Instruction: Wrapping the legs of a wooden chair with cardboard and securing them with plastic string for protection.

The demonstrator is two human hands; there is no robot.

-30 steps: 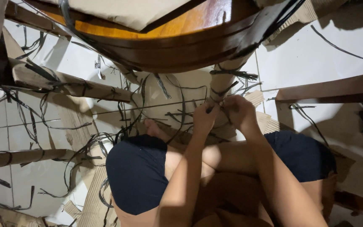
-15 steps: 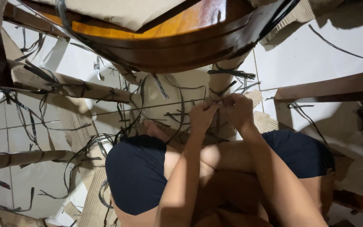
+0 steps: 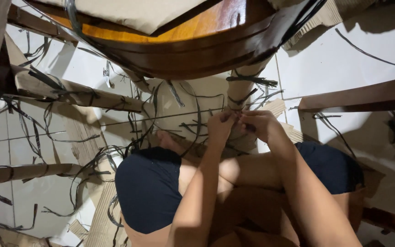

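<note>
I sit on the floor under a dark wooden chair seat (image 3: 197, 41). One chair leg (image 3: 245, 98) is wrapped in brown cardboard and bound with black plastic strapping (image 3: 251, 81). My left hand (image 3: 220, 128) and my right hand (image 3: 259, 126) meet at the lower part of that leg, fingers pinched together on a black strap there. The fingertips hide the exact grip.
Other cardboard-wrapped chair legs (image 3: 74, 93) lie to the left, with loose black straps (image 3: 92, 160) scattered over the white tiled floor (image 3: 316, 64). Another wooden furniture piece (image 3: 366, 96) stands at the right. Cardboard scraps (image 3: 101, 219) lie by my knee.
Both hands have stayed at the wrapped leg, shifting slightly as the fingers work the strap. The view has barely moved.
</note>
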